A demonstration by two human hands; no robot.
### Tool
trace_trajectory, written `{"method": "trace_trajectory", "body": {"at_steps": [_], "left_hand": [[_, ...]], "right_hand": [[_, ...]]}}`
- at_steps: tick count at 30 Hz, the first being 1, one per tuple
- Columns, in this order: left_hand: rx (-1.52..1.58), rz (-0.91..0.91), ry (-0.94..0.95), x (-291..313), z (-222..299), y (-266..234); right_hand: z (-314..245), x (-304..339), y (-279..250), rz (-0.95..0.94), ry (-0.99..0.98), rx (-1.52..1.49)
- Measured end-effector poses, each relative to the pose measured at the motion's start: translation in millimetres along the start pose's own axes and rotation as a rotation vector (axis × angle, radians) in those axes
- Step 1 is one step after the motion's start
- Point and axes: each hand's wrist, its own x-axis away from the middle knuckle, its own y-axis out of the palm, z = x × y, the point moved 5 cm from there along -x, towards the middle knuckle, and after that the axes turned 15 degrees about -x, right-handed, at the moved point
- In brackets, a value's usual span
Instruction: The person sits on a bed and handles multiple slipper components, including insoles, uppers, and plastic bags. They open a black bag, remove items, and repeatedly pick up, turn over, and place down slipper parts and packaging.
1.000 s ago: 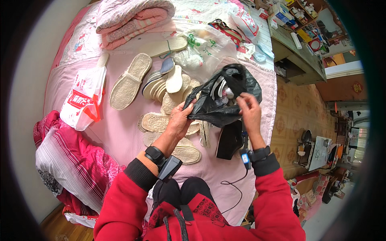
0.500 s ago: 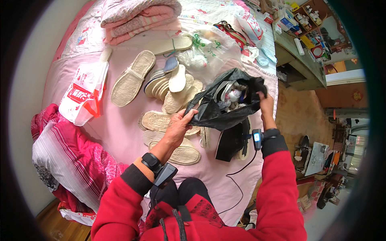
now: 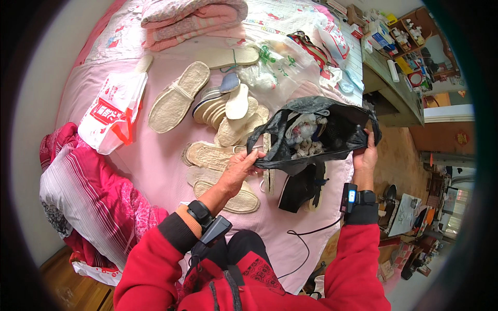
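Observation:
A black plastic bag point(image 3: 306, 165) hangs between my two hands, its mouth stretched wide. My left hand point(image 3: 242, 167) pinches the bag's left edge, and my right hand point(image 3: 367, 154) grips its right edge. Inside show pale cord-like bundles point(image 3: 307, 149) and a crumpled clear plastic wrap point(image 3: 305, 127); the deeper contents are too dark to tell. Just left of the bag lie cream fabric insoles point(image 3: 228, 199) in loose piles. A fanned stack of soles point(image 3: 210, 106) sits farther off, with a small blue pad point(image 3: 229, 83) by it. Below the bag rests a black piece of fabric point(image 3: 296, 191).
A pink sheet point(image 3: 171, 166) covers the bed. Around lie a tied pair of large soles point(image 3: 179, 98), a white-and-red plastic bag point(image 3: 111, 114), a clear plastic bag point(image 3: 282, 67), a folded quilt point(image 3: 194, 20) and crumpled magenta bedding point(image 3: 104, 192). A desk point(image 3: 394, 88) stands at right.
My right hand has moved right and slightly down, pulling the black bag's mouth wider. My left hand has shifted a little right, still on the bag's edge.

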Motion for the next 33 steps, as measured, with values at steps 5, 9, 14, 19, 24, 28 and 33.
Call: {"method": "trace_trajectory", "body": {"at_steps": [5,9,14,19,24,28,33], "left_hand": [[-0.072,-0.023,0.005,1,2,5],[-0.085,-0.033,0.000,0,3,9],[-0.060,-0.081,0.023,1,7,15],[-0.025,-0.086,0.007,4,2,13],[0.053,-0.049,-0.054,2,-11,1],[0.038,-0.036,-0.054,3,-16,-4],[-0.009,-0.038,-0.043,2,-15,-3]], "right_hand": [[-25,-9,22,-0.118,-0.007,-0.053],[-35,-19,50,-0.029,-0.052,-0.030],[-61,-22,110,-0.118,-0.092,-0.020],[-51,-21,144,-0.277,-0.083,0.094],[-9,-24,120,-0.226,-0.045,0.240],[-7,-24,95,-0.127,-0.085,0.245],[-11,-25,81,-0.082,-0.064,0.244]]}}
